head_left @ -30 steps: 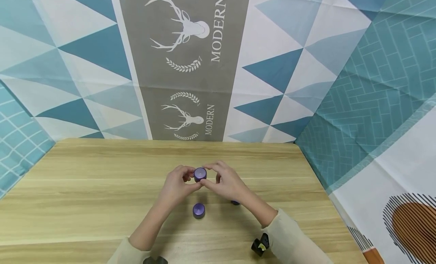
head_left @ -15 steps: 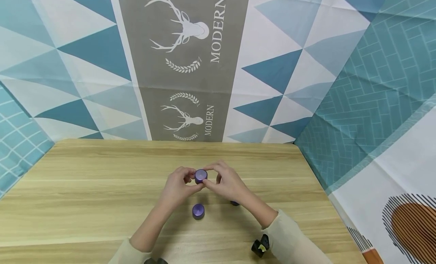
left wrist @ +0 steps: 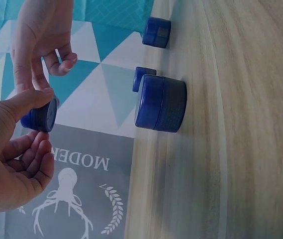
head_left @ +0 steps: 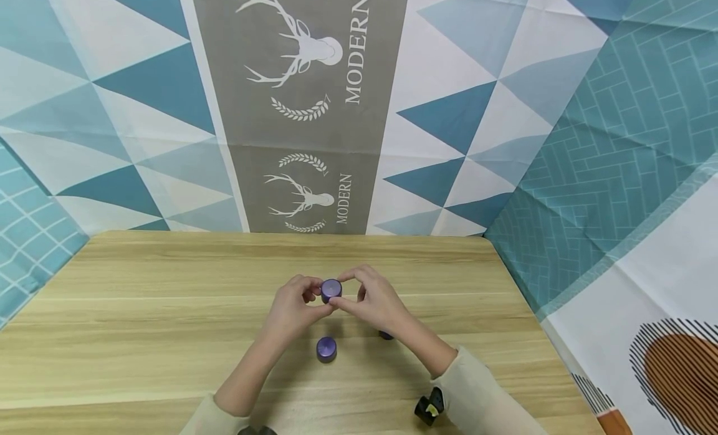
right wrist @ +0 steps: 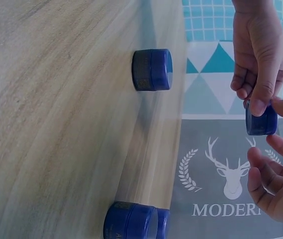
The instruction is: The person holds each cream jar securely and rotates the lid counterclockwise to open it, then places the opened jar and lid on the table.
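Note:
A small round lidded jar (head_left: 331,290), purple from above and blue in the wrist views, is held up over the table between both hands. My left hand (head_left: 291,307) pinches it from the left with thumb and fingers. From the right, the thumb and index finger of my right hand (head_left: 373,298) grip it, with the other fingers curled loosely. In the left wrist view the held jar (left wrist: 43,115) is tilted on its side. Directly below the hands, a similar jar (head_left: 326,349) stands on the table. Another jar (head_left: 386,335) is mostly hidden beneath the right forearm.
The wooden table (head_left: 168,335) ends at a patterned cloth backdrop (head_left: 303,111). In the left wrist view, a larger-looking jar (left wrist: 161,103) stands with a smaller-looking one (left wrist: 140,77) partly behind it. A black wrist camera (head_left: 429,409) sits at the right sleeve.
The held jar has shifted very slightly down and right in the head view. My right thumb and index finger have moved a little around its edge; the standing jars stay in place.

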The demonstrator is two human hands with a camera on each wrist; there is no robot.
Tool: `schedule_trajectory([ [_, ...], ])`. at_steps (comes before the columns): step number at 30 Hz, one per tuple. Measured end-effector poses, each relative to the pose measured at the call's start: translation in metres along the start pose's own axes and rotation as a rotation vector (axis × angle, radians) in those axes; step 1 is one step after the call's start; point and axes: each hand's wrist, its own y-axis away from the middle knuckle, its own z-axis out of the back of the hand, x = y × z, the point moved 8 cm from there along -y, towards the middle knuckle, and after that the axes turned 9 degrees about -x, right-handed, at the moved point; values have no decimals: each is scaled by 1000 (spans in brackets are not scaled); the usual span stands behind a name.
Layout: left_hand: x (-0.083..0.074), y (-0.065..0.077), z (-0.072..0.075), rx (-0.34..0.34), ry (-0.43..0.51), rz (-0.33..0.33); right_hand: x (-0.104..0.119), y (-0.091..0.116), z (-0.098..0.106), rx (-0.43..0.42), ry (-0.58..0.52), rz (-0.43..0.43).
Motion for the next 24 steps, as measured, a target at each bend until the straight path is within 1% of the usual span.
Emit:
schedule_trajectory([
  [9,-1,0,-2,-4,4,-14,2,2,-5,80,-9,28],
  [18,0,0,0,-8,4,-7,1,2,-1,22,-14,-21],
  [24,1,0,-1,1,5,-2,1,1,-1,28,-13,-15],
])
